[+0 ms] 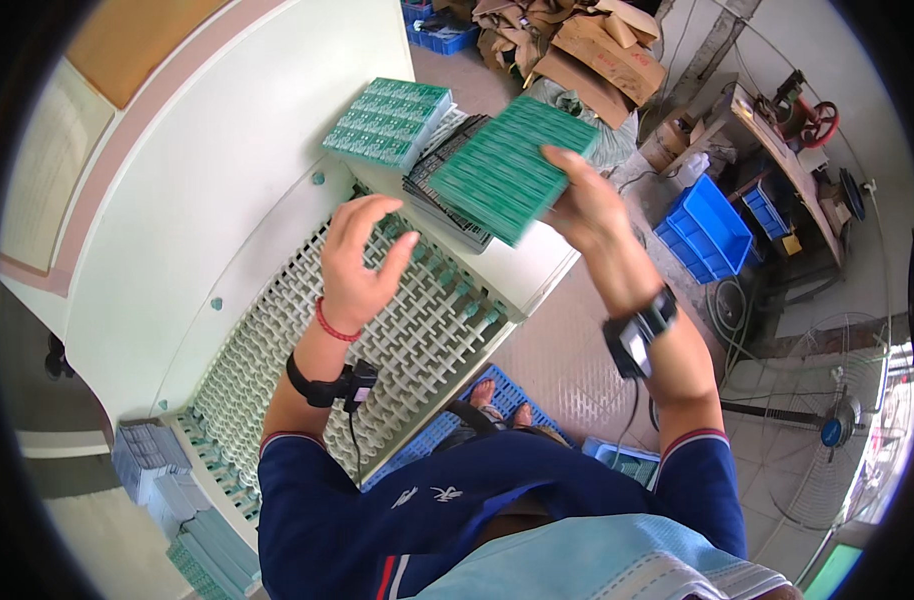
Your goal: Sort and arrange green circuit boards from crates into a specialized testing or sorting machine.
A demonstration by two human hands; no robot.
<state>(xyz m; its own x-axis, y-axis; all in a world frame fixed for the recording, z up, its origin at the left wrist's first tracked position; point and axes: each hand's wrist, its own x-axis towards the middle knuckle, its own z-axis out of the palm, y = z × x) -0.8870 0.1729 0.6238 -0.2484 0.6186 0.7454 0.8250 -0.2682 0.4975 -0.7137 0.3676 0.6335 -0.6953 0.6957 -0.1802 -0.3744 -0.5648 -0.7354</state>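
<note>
My right hand [588,199] grips a green printed circuit board panel [513,165] by its right edge, tilted and blurred; whether it is one panel or several cannot be told. Beneath it lies a stack of dark panels [457,225] on the white machine's end ledge [535,259]. My left hand [367,259] is raised over the roller conveyor [419,330], fingers apart and holding nothing. Left of the dark panels stands a stack of green circuit board panels [389,124].
Panel stacks [153,461] stand at the conveyor's far lower left. A blue crate [708,229] and a standing fan [832,431] are on the right. Torn cardboard [599,56] is piled beyond the ledge. My feet are on a blue plastic grating [494,382].
</note>
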